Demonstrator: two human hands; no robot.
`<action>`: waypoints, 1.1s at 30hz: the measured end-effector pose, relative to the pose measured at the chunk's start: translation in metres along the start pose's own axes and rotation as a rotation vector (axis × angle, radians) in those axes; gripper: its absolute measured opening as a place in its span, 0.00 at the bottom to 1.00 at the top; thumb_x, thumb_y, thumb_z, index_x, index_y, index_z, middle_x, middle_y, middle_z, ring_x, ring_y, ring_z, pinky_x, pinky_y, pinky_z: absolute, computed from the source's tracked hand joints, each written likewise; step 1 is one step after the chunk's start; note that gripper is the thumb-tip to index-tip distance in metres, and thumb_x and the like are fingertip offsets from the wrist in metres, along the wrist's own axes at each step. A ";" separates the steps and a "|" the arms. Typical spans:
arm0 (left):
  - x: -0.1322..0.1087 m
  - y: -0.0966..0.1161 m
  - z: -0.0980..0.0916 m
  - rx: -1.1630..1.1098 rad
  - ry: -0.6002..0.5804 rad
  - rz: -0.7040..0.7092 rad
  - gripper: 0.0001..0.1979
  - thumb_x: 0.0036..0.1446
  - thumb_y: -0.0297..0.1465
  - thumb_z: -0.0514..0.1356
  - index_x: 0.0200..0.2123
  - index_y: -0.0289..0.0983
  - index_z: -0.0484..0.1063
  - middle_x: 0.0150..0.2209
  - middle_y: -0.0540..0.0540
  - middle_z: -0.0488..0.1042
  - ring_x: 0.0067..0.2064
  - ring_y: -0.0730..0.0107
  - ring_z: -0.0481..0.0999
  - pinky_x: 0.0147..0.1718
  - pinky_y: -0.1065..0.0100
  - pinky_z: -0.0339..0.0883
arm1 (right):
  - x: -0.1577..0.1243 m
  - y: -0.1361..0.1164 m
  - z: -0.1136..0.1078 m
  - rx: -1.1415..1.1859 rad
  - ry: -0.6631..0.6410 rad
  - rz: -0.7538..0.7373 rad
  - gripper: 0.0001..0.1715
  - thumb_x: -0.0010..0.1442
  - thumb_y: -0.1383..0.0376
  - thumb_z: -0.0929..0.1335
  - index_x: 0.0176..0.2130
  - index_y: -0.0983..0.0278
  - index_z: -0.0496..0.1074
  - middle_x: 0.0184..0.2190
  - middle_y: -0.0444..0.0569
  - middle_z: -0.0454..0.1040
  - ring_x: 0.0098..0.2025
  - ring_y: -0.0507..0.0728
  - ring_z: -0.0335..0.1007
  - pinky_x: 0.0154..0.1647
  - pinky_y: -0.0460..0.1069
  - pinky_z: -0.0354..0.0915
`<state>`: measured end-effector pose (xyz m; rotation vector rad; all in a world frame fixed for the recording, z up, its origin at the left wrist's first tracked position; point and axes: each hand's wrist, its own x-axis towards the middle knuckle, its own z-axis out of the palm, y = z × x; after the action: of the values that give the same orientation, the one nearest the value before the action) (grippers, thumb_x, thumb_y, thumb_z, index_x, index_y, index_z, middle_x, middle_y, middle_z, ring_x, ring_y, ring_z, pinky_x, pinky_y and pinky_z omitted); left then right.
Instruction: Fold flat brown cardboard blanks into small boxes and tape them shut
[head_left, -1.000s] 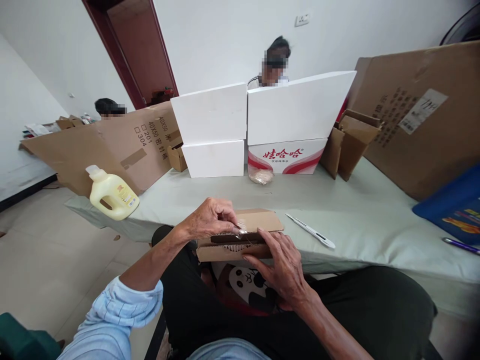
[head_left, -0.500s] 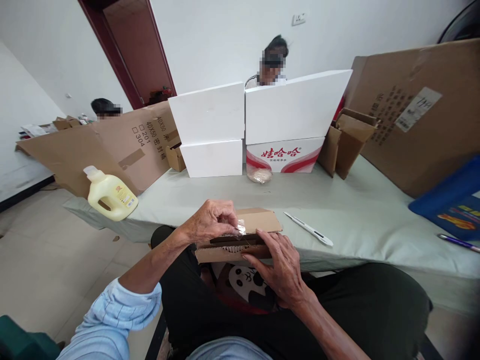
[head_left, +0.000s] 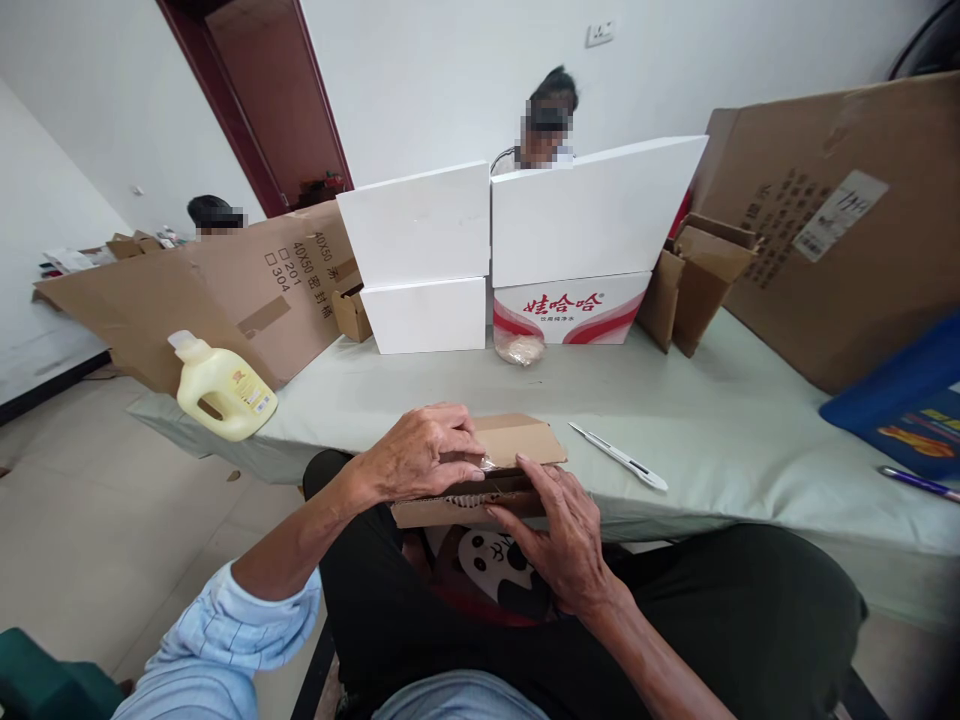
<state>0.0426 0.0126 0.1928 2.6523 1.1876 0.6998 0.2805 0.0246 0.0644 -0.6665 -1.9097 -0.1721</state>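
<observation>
A small brown cardboard box (head_left: 517, 440) lies across my lap at the table edge, its top slot parted. My left hand (head_left: 420, 452) is closed over its left side, fingertips pinching a small shiny piece of clear plastic (head_left: 488, 464) against the back flap; it could be tape, and most of it is hidden. With thumb in front and fingers behind, my right hand (head_left: 561, 525) grips the right end of the box. Corrugated edges show along the opening. To the right, a white utility knife (head_left: 619, 456) rests on the table.
White panels (head_left: 420, 230) and a red-and-white carton (head_left: 570, 312) stand at the back, a clear plastic bundle (head_left: 519, 349) before them. A yellow jug (head_left: 225, 390) is left; a blue container (head_left: 900, 410) and pen (head_left: 921, 484) are right. Large cardboard sheets (head_left: 832, 230) flank the table.
My left hand has moved slightly down and right, bringing the shiny plastic lower, against the flap by the opening. My right hand keeps its hold on the box.
</observation>
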 end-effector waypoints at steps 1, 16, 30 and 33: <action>0.000 0.002 0.000 0.040 -0.001 0.001 0.06 0.68 0.30 0.68 0.44 0.40 0.87 0.43 0.44 0.81 0.44 0.62 0.81 0.46 0.64 0.74 | 0.000 0.000 0.000 0.005 0.000 0.002 0.37 0.76 0.55 0.71 0.76 0.61 0.59 0.46 0.57 0.82 0.45 0.67 0.83 0.46 0.61 0.79; -0.004 0.024 0.013 0.584 -0.056 0.016 0.11 0.71 0.21 0.55 0.39 0.37 0.76 0.42 0.43 0.80 0.42 0.59 0.80 0.40 0.60 0.70 | 0.004 0.000 0.002 -0.002 0.036 -0.011 0.34 0.76 0.54 0.71 0.73 0.65 0.64 0.46 0.58 0.83 0.45 0.67 0.83 0.46 0.60 0.79; -0.007 0.022 0.006 0.275 -0.035 -0.016 0.08 0.74 0.26 0.58 0.40 0.39 0.75 0.45 0.43 0.81 0.49 0.60 0.82 0.50 0.61 0.77 | 0.002 0.001 0.002 0.003 0.027 0.000 0.31 0.77 0.53 0.70 0.70 0.65 0.67 0.46 0.57 0.82 0.46 0.66 0.82 0.47 0.60 0.79; -0.008 0.021 0.009 0.312 -0.011 0.012 0.09 0.74 0.27 0.57 0.40 0.39 0.76 0.44 0.43 0.81 0.47 0.60 0.82 0.49 0.60 0.78 | 0.002 0.001 0.002 -0.003 0.035 -0.002 0.31 0.77 0.54 0.70 0.70 0.65 0.66 0.46 0.57 0.83 0.46 0.66 0.82 0.47 0.60 0.79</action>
<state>0.0567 -0.0072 0.1888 2.9094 1.3800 0.5389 0.2787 0.0266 0.0653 -0.6598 -1.8773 -0.1869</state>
